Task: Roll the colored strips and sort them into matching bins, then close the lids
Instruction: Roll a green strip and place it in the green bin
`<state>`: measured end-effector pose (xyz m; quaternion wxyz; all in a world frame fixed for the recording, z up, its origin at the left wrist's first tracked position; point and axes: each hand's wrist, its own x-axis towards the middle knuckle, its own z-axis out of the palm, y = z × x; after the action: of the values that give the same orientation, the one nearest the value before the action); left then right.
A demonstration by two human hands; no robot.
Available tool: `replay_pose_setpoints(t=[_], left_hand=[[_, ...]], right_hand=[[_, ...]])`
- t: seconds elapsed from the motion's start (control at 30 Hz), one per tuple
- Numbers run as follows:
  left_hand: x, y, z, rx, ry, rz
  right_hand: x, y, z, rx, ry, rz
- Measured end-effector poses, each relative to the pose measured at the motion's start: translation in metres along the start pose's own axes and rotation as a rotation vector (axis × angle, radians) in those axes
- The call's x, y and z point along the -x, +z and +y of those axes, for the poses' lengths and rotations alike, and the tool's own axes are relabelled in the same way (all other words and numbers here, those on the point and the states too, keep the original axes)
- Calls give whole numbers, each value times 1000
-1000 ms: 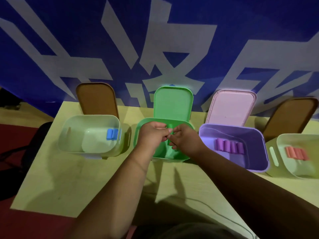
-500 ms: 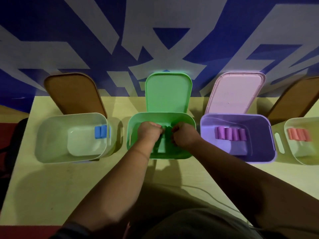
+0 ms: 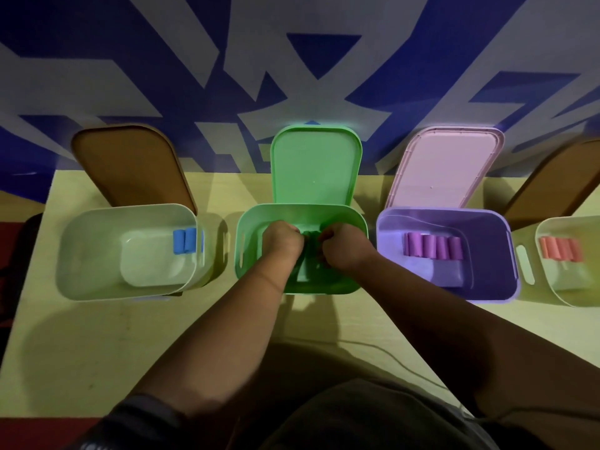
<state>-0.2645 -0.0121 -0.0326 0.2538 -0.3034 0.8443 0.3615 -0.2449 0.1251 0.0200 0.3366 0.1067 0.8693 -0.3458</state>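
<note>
Yellow table (image 3: 97,336) under a blue banner (image 3: 324,47), four bins in a row. A second ago both hands worked above the green bin (image 3: 246,254); now they have sunk inside it. Left hand (image 3: 281,243) and right hand (image 3: 344,248) pinch the green strip (image 3: 308,251) with curled fingers. It looks nearly rolled, and the lids are still up.

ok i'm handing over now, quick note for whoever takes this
Left hand and right hand: both pinch the green strip at the green bin, mid-roll.
Done: blue rolls in the left bin, purple rolls in the purple bin, red rolls in the right bin.
Left: finish rolling, drop it in, close all four lids, now open.
</note>
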Motion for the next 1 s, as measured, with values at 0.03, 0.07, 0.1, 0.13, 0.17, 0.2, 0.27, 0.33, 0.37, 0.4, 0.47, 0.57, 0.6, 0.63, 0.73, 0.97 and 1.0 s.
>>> replay_pose_setpoints(t=[0.03, 0.07, 0.1, 0.13, 0.17, 0.2, 0.27, 0.33, 0.37, 0.4, 0.47, 0.57, 0.6, 0.63, 0.73, 0.97, 1.0], left_hand=[[2, -2, 2, -24, 14, -16], [6, -7, 5, -52, 27, -36], [8, -11, 7, -69, 36, -49], [10, -16, 9, -70, 46, -54], [12, -22, 11, -36, 58, -57], [17, -30, 12, 26, 69, -66], [37, -49, 16, 159, 92, -106], [59, -69, 20, 267, 121, -154], [68, -77, 20, 310, 140, -175], [77, -85, 19, 347, 159, -198], [94, -101, 16, 399, 187, -229], [114, -121, 7, 427, 198, -224], [119, -127, 3, 433, 196, -211], [123, -134, -2, 437, 191, -194], [127, -145, -19, 450, 158, -156], [131, -134, -51, 576, 101, -63], [132, -130, -53, 565, 108, -67]], right_hand=[[3, -2, -2, -7, 0, 2], [5, -4, -3, -29, 8, 9], [8, -6, -4, -60, 23, 21], [11, -8, -5, -103, 32, 40], [15, -11, -7, -149, 34, 63], [22, -15, -10, -194, 27, 86], [39, -24, -19, -253, 7, 118], [55, -30, -28, -312, -22, 140], [62, -32, -32, -346, -37, 152], [69, -33, -37, -379, -52, 171], [83, -35, -47, -422, -80, 206], [105, -35, -61, -458, -112, 203], [110, -34, -64, -461, -119, 199], [115, -31, -68, -465, -129, 193], [116, -21, -69, -465, -144, 162], [105, -8, -51, -586, -70, 12], [100, -7, -47, -625, -45, -8]])
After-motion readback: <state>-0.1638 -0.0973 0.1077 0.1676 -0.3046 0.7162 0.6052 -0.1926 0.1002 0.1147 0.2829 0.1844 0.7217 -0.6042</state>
